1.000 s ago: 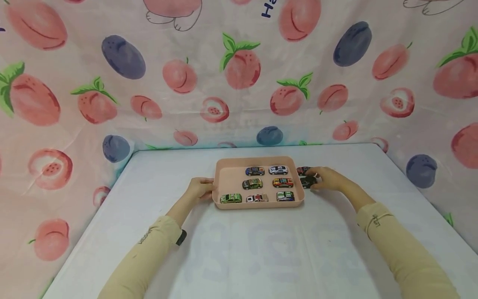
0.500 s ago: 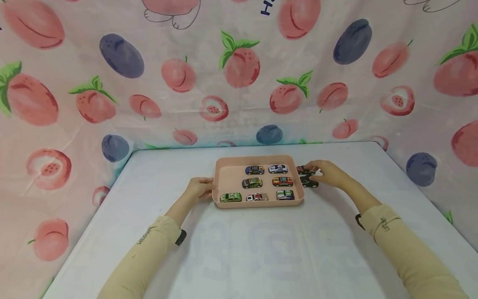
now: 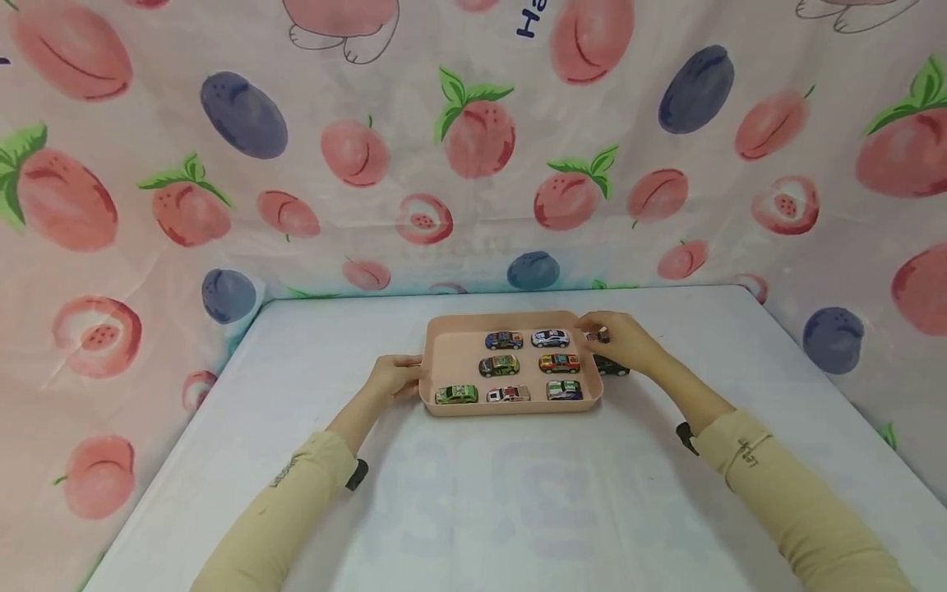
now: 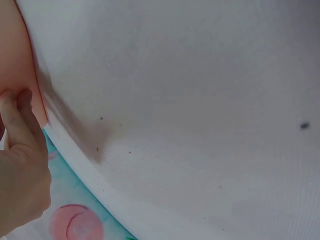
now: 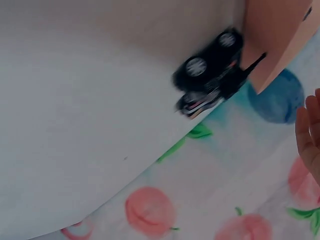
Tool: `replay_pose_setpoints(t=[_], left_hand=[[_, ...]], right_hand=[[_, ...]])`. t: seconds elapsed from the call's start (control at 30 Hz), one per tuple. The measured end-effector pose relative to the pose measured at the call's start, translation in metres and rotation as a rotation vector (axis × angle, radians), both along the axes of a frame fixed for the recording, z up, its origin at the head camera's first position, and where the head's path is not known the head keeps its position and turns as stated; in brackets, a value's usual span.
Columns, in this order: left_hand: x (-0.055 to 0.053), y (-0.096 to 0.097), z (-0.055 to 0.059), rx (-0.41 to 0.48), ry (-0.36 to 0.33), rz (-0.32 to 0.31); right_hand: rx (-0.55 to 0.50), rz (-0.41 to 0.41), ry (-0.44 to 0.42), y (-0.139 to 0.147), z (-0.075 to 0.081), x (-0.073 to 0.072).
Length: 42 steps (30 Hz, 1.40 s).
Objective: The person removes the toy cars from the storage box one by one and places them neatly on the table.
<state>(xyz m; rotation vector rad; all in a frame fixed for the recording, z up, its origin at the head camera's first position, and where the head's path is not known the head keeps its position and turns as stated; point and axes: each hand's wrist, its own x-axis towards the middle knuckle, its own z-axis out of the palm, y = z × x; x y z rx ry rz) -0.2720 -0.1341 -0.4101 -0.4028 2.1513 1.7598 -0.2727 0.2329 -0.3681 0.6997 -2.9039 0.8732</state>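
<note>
My left hand (image 3: 390, 376) pinches the left rim of a shallow pink tray (image 3: 510, 407); in the left wrist view its fingertips lie against the tray wall (image 4: 17, 55). Several toy cars stand in the tray, among them a white one (image 3: 550, 338) and a green one (image 3: 456, 395). At the right rim is my right hand (image 3: 620, 339), fingertips right at the edge. Under it, outside the tray, a black toy car (image 5: 207, 60) stands beside a dark car with a coloured front (image 5: 200, 102). No car shows between the fingers (image 5: 305, 132) in the right wrist view.
The table (image 3: 503, 501) has a white cover. Behind it and at both sides hangs a cloth printed with peaches (image 3: 481, 136). The table's back edge lies a little beyond the tray.
My right hand has moved left from over the two outside cars to the tray's right rim. My left hand and the cars in the tray have kept their places.
</note>
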Motion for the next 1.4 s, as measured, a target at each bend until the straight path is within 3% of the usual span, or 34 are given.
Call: replay_pose_setpoints(t=[0.33,0.47,0.6,0.87,1.2,1.4], left_hand=[[0.002,-0.003,-0.001,-0.015,0.001,-0.008],[0.000,0.001,0.000,-0.022,0.013,-0.012],[0.000,0.001,-0.001,-0.037,0.012,-0.006],[0.001,0.000,-0.001,-0.050,0.015,-0.002],[0.003,0.001,0.002,-0.056,0.029,-0.030],[0.002,-0.002,0.000,-0.049,0.032,-0.015]], right_hand=[[-0.065,0.015,-0.045,-0.048,0.007,0.012],[-0.092,0.094,0.010,-0.063,0.009,0.014],[-0.045,0.172,0.047,-0.082,0.007,0.016],[-0.010,0.224,-0.161,-0.123,0.003,0.019],[0.008,0.251,-0.225,-0.152,-0.011,0.014],[0.044,0.250,-0.257,-0.165,-0.011,0.010]])
